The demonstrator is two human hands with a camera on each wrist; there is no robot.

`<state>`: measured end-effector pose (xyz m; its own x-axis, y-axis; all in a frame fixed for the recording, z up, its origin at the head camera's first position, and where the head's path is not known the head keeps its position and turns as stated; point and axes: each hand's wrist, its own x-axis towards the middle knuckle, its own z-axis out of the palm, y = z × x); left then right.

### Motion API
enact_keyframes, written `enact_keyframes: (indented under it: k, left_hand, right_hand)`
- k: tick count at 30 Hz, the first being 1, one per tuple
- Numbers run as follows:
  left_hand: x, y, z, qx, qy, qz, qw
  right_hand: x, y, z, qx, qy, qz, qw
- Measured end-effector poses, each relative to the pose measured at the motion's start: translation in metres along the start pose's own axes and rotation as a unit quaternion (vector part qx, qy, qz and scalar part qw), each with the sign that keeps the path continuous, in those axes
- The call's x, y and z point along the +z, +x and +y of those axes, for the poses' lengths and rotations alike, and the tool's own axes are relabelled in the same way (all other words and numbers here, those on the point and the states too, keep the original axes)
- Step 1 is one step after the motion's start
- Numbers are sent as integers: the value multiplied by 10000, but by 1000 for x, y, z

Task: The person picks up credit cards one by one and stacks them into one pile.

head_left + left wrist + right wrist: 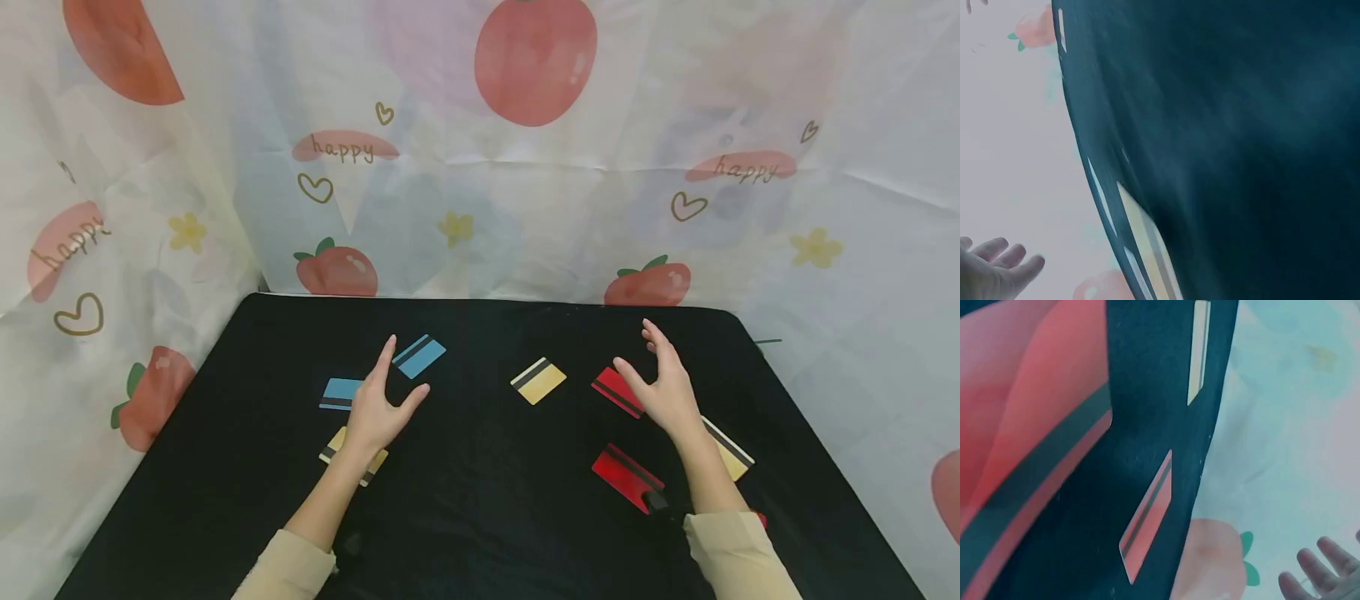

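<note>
My left hand (pixel 378 410) hovers over the left half of the black table with thumb and fingers spread, holding nothing. Nearest to it are two blue magnetic-stripe cards, one (pixel 420 357) beyond the thumb and one (pixel 341 394) partly behind the hand. A gold card (pixel 375 467) is partly covered by the left wrist. On the right, my right hand (pixel 667 393) is held up with its fingers apart, also holding nothing. Beside it lies a red card (pixel 617 392); a second red card (pixel 626 477) sits closer to me. The right forearm partly hides a gold card (pixel 731 450).
Another gold card (pixel 538 381) lies between the two hands. A small red edge (pixel 762 520) shows beside the right sleeve, mostly hidden. A printed white cloth (pixel 495 208) hangs behind the black table (pixel 480 500) and along its sides.
</note>
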<state>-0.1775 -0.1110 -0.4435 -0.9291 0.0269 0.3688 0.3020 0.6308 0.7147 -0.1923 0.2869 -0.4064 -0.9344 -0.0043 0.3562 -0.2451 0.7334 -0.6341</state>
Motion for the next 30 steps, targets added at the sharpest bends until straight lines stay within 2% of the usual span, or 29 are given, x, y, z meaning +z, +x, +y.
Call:
enact_keyframes:
  k: [2, 4, 6, 8, 11, 13, 15, 18, 19, 21, 24, 27, 28, 30]
  left_hand:
    - [8, 3, 4, -95, -670, 107, 9976]
    - [16, 5, 8, -216, -1337, 153, 9907]
    - [24, 8, 12, -412, -1889, 143, 9810]
    - [31, 11, 17, -737, -2430, 123, 9671]
    - [42, 16, 24, -1309, -3203, 50, 9382]
    - [49, 17, 28, -1658, -3621, 2, 9173]
    - [56, 19, 30, -1960, -3939, -67, 8980]
    - [66, 20, 31, -2326, -4231, -227, 8754]
    - [70, 20, 31, -2448, -4312, -284, 8679]
    - [74, 20, 34, -2637, -4504, -447, 8518]
    - [78, 20, 39, -2852, -4802, -739, 8262]
    - [86, 21, 41, -3046, -5103, -925, 7989]
    - [91, 22, 39, -3116, -5170, -945, 7916]
    - [100, 23, 36, -3252, -5292, -960, 7778]
  right_hand:
    - [3, 2, 1, 84, 471, 17, 9989]
    - [6, 3, 2, 221, 861, -9, 9960]
    - [8, 5, 2, 393, 1187, -64, 9921]
    - [11, 5, 2, 569, 1600, -110, 9854]
    - [17, 6, 4, 779, 2220, -117, 9719]
    - [21, 7, 6, 971, 2786, -74, 9555]
    - [24, 8, 9, 1187, 3118, -88, 9427]
    - [29, 10, 12, 1568, 3485, -146, 9240]
    - [30, 12, 13, 1709, 3448, -219, 9227]
    - [40, 15, 29, 1780, 3596, -252, 9156]
    - [46, 18, 32, 2000, 3730, -334, 9054]
    - [50, 20, 27, 2140, 3819, -424, 8981]
    - [48, 20, 20, 2245, 3823, -473, 8951]
    - [53, 23, 22, 2319, 3860, -516, 8914]
